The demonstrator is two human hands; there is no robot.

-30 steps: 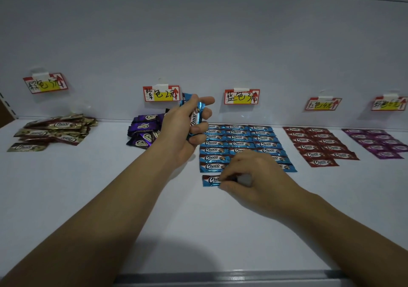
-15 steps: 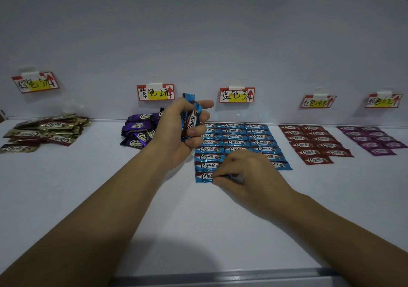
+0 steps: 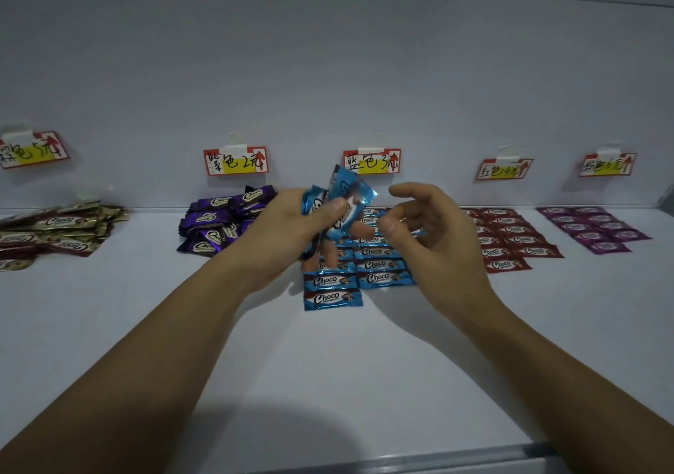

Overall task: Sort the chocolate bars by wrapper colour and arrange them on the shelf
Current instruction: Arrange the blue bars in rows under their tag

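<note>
Shop-type display: white shelf (image 3: 328,382) bearing colour-grouped chocolate bars (image 3: 379,276), handwritten price tags (image 3: 372,162) fixed to the wall (image 3: 328,54) behind the shelf.

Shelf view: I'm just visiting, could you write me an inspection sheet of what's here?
Surface: white shelf, grey front lip.
Job's things: blue bars in flat rows; red bars and pink bars likewise; purple bars and gold bars in loose piles.
Clutter: nothing seen.
Hands: left hand grips a blue handful; right hand empty, fingers relaxed, beside it.
Cables: nothing seen.
Surroundings: grey back wall with five handwritten price tags.
</note>
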